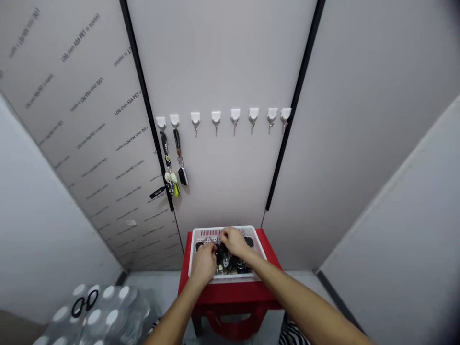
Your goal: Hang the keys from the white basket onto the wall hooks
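One white basket (230,279) sits on one red table (233,293), close to the far edge, leaving a bare strip along the near edge. It holds a jumble of small items (240,265), mostly dark, too crowded to count. Two hands are inside: the left hand (204,263) over the basket's left side, the right hand (234,241) near its far edge. Both sets of fingers are bent; grip on any item cannot be determined. Wall: eight white hooks (216,116) in one row, two keychains (183,175) on the leftmost two.
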The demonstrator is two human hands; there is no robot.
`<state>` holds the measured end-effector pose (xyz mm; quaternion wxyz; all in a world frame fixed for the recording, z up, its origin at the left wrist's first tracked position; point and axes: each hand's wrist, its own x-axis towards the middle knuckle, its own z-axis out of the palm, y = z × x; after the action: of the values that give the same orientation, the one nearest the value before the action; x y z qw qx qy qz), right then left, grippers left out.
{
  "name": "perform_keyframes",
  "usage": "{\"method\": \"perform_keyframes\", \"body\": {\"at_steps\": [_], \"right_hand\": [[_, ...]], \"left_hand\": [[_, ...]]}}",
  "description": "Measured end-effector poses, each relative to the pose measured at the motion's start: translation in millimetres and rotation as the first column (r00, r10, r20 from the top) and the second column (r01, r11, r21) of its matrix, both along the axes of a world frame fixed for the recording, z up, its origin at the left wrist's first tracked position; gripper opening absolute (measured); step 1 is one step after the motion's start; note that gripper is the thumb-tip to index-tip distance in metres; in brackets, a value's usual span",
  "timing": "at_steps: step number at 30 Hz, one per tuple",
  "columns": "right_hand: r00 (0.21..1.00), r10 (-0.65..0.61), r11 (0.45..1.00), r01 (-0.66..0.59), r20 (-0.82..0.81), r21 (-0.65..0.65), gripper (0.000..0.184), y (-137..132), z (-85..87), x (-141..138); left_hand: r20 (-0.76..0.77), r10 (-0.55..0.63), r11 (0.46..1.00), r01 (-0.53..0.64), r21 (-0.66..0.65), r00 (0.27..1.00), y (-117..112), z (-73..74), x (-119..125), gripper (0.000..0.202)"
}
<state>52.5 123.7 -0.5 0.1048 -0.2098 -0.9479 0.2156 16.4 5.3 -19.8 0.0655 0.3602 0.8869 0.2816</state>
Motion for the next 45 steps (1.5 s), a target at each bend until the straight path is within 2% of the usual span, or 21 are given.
{"method": "perform_keyframes", "body": {"at_steps": [2, 4, 8, 10, 11, 14, 17, 20, 23, 28, 31, 33, 37, 40, 42, 45], "right_hand": [[0.993, -0.045, 0.985, 0.026, -0.112, -0.168, 0.023, 4.2, 2.0, 1.1], [0.969, -0.110, 0.941, 0.029, -0.223, -0.337, 0.024, 7.9, 4.5, 3.6], [0.925, -0.199, 0.772, -0.055, -0.323, -0.634, 0.023, 5.8, 10.7, 10.7], [0.922, -0.187, 0.692, -0.122, -0.340, -0.711, 0.021, 0.0, 13.9, 14.2], [0.917, -0.176, 0.670, -0.154, -0.357, -0.726, 0.020, -3.3, 15.2, 15.7], [0.902, -0.121, 0.667, -0.237, -0.416, -0.707, 0.018, -11.8, 18.0, 18.7], [0.901, -0.035, 0.707, -0.284, -0.433, -0.648, 0.017, -16.1, 18.8, 20.2], [0.904, -0.008, 0.717, -0.292, -0.427, -0.633, 0.015, -16.7, 19.4, 19.5], [0.904, -0.039, 0.685, -0.286, -0.426, -0.670, 0.015, -15.8, 22.0, 15.1], [0.887, -0.080, 0.669, -0.289, -0.454, -0.684, 0.014, -17.6, 35.0, 0.5], [0.868, -0.129, 0.646, -0.293, -0.480, -0.705, 0.012, -20.4, 53.9, -12.0], [0.843, -0.166, 0.645, -0.300, -0.511, -0.703, 0.011, -21.6, 73.0, -22.6], [0.778, -0.204, 0.664, -0.337, -0.595, -0.668, 0.008, -22.3, 122.0, -48.9], [0.742, -0.207, 0.650, -0.383, -0.638, -0.656, 0.008, -23.0, 157.7, -70.5], [0.725, -0.213, 0.639, -0.404, -0.655, -0.655, 0.008, -23.4, 177.2, -84.2], [0.694, -0.229, 0.641, -0.420, -0.683, -0.642, 0.008, -22.5, 199.1, -102.5]], "left_hand": [[0.025, 0.015, 0.996, -0.017, 0.088, 1.000, -0.7, -0.4, -1.8, 0.025], [0.081, 0.027, 0.982, -0.041, 0.186, 0.996, -0.5, -0.4, -4.3, 0.023], [0.315, -0.041, 0.940, -0.070, 0.333, 0.948, 2.4, 2.6, -7.3, 0.028], [0.477, -0.077, 0.922, -0.120, 0.368, 0.876, 4.6, 6.1, -6.2, 0.034], [0.554, -0.083, 0.908, -0.166, 0.384, 0.828, 5.7, 8.2, -5.2, 0.035], [0.717, -0.098, 0.829, -0.342, 0.443, 0.690, 8.8, 13.6, -2.8, 0.037], [0.769, -0.153, 0.727, -0.456, 0.513, 0.621, 11.5, 17.2, -4.7, 0.039], [0.727, -0.203, 0.674, -0.445, 0.590, 0.655, 13.3, 22.6, -9.8, 0.037], [0.676, -0.189, 0.674, -0.407, 0.617, 0.712, 13.9, 32.6, -14.4, 0.031], [0.664, -0.222, 0.650, -0.398, 0.647, 0.714, 15.2, 54.9, -21.2, 0.030], [0.639, -0.269, 0.619, -0.379, 0.688, 0.720, 16.8, 71.5, -29.3, 0.033], [0.607, -0.276, 0.586, -0.370, 0.720, 0.745, 17.5, 85.1, -35.8, 0.035], [0.502, -0.226, 0.514, -0.335, 0.789, 0.835, 18.8, 116.6, -48.1, 0.034], [0.395, -0.152, 0.471, -0.285, 0.835, 0.906, 21.4, 141.0, -58.7, 0.032], [0.307, -0.076, 0.482, -0.235, 0.844, 0.949, 23.6, 156.4, -67.2, 0.037], [0.139, 0.066, 0.574, -0.151, 0.805, 0.988, 26.1, 177.8, -79.1, 0.040]]}}
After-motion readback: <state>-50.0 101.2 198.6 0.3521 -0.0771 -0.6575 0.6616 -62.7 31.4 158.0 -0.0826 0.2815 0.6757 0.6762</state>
